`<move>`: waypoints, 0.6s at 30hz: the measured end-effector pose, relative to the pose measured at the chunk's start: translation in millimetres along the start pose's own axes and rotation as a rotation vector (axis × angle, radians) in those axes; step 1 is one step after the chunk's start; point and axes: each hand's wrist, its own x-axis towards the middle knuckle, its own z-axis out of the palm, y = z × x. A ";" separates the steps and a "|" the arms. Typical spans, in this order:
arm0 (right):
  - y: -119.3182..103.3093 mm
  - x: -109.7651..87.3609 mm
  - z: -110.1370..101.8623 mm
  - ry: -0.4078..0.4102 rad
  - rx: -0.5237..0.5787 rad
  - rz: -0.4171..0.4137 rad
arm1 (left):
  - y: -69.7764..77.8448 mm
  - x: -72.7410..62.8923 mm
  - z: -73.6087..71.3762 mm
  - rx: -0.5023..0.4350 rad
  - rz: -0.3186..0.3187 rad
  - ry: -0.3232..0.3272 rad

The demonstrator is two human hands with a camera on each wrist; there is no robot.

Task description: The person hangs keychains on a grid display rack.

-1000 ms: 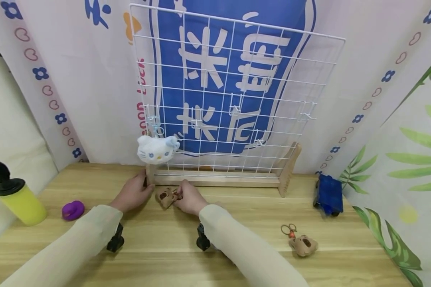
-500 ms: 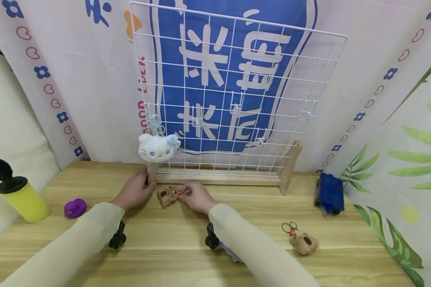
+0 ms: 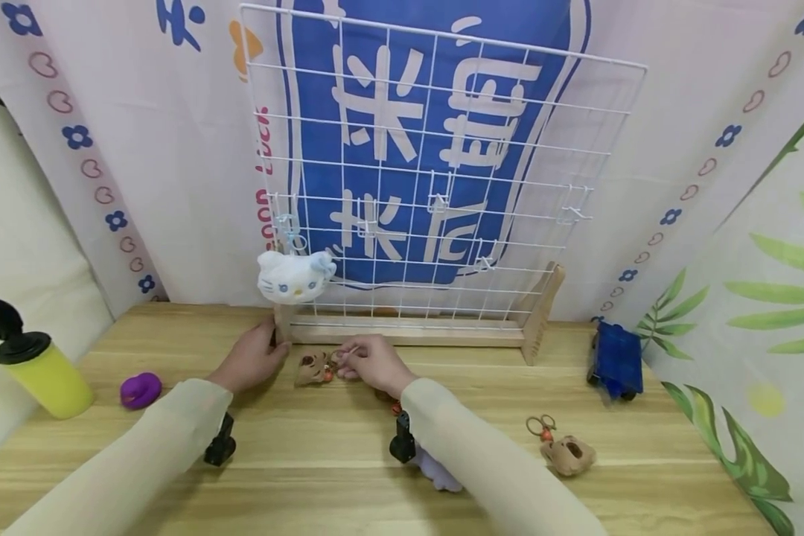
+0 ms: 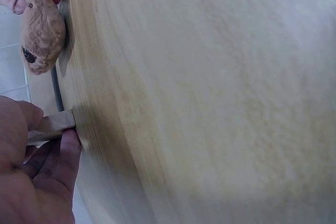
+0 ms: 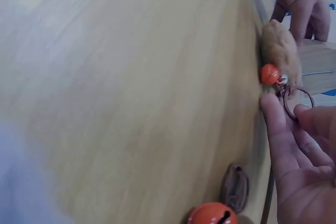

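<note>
In the head view a white wire grid stands in a wooden base at the back of the table. My left hand grips the left wooden foot of that base, thumb on one side and fingers on the other. Just right of it lies a small brown plush keychain with an orange bell. My right hand pinches its metal key ring between thumb and fingers. A white cat-head plush hangs from a hook at the grid's left side.
Several white hooks sit on the grid. At right lie another brown plush keychain and a blue toy car. A lilac plush is partly hidden by my right sleeve. At left are a purple toy and a yellow cylinder with black top.
My right hand has moved slightly right, and the plush keychain has turned a little beside it. More of the lilac plush shows beside the right sleeve. My left hand stays on the foot.
</note>
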 end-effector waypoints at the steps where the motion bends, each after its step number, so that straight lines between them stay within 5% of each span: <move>1: -1.6 -0.3 -0.6 0.003 0.008 -0.002 | -0.1 -0.1 -0.1 0.001 0.004 0.001; 18: -21.0 -12.2 -7.8 -0.007 0.161 -0.107 | -1.7 1.4 1.2 -0.013 0.009 -0.007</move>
